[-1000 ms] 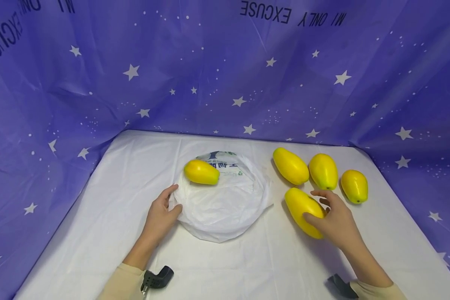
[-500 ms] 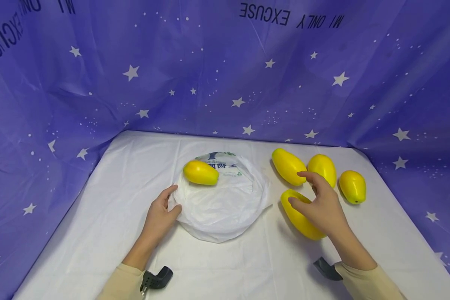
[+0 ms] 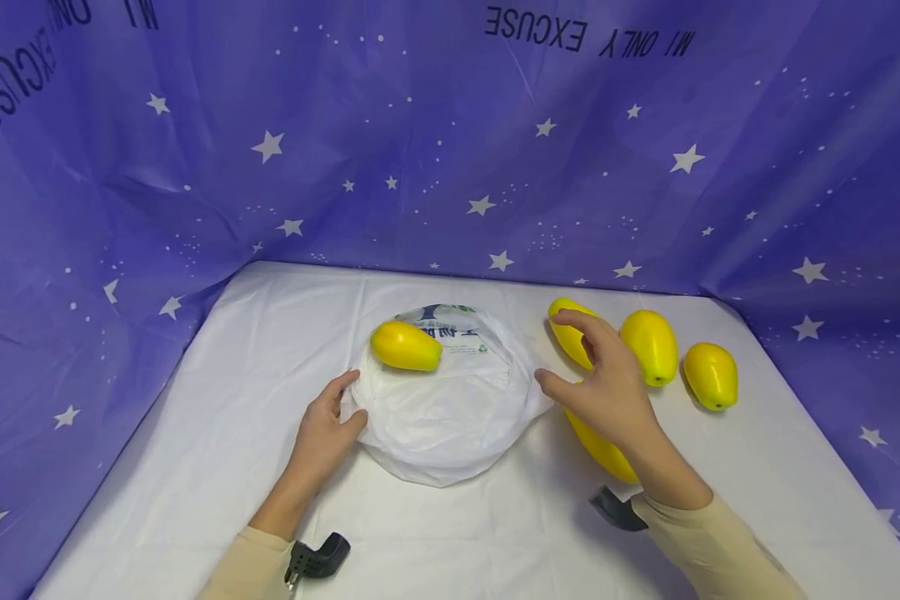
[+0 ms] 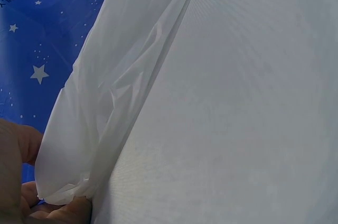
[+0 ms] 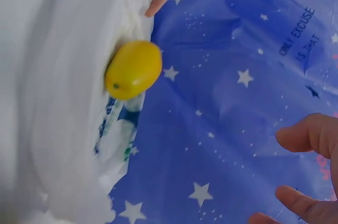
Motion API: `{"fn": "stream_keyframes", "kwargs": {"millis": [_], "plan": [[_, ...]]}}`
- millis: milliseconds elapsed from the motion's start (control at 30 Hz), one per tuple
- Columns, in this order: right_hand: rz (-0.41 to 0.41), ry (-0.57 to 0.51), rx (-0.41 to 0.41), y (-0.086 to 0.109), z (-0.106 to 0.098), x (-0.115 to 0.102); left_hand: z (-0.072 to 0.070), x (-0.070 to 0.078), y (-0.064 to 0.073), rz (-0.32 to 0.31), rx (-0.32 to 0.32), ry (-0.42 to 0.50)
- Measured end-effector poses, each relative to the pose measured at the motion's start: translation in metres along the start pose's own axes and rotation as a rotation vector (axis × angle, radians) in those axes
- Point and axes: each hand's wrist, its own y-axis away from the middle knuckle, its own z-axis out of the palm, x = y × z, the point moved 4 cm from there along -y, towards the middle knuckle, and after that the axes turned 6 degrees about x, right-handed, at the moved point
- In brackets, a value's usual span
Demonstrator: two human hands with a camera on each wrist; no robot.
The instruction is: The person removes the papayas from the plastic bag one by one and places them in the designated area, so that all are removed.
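My left hand point(image 3: 324, 435) holds the left rim of a white plastic bag point(image 3: 438, 433), its mouth spread in a ring on the table. In the left wrist view the bag's edge point(image 4: 66, 160) lies between thumb and fingers. One yellow papaya point(image 3: 407, 347) rests at the bag's back left and also shows in the right wrist view. My right hand point(image 3: 603, 379) holds nothing, thumb and fingers apart, its thumb tip right at the bag's right edge. Below it lies a large papaya point(image 3: 603, 450), partly hidden by the hand. Another papaya point(image 3: 567, 329) is partly behind the fingers.
Two more papayas, one upright-looking point(image 3: 649, 346) and one smaller point(image 3: 711, 377), lie at the right of the white-covered table point(image 3: 217, 400). Purple star-printed sheeting point(image 3: 450, 150) walls the back and sides. A black wrist mount point(image 3: 318, 557) sits by the left sleeve.
My right hand has left the large front papaya and moved left to the bag's right edge. My left hand stays at the bag's left rim.
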Motion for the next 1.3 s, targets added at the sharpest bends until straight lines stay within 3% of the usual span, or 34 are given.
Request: {"fn": "stream_keyframes", "kwargs": {"millis": [433,767,1300], "plan": [[-0.056,-0.061,-0.047,-0.023,0.028,-0.024,-0.001,0.0,0.001,-0.009,0.0,0.003],[-0.093,0.009,-0.12,-0.044,0.055,-0.034,-0.001,-0.003,0.0,-0.009,0.006,-0.004],[-0.066,-0.001,-0.214,-0.065,0.095,-0.027,-0.002,0.001,-0.001,-0.002,0.014,-0.014]]}}
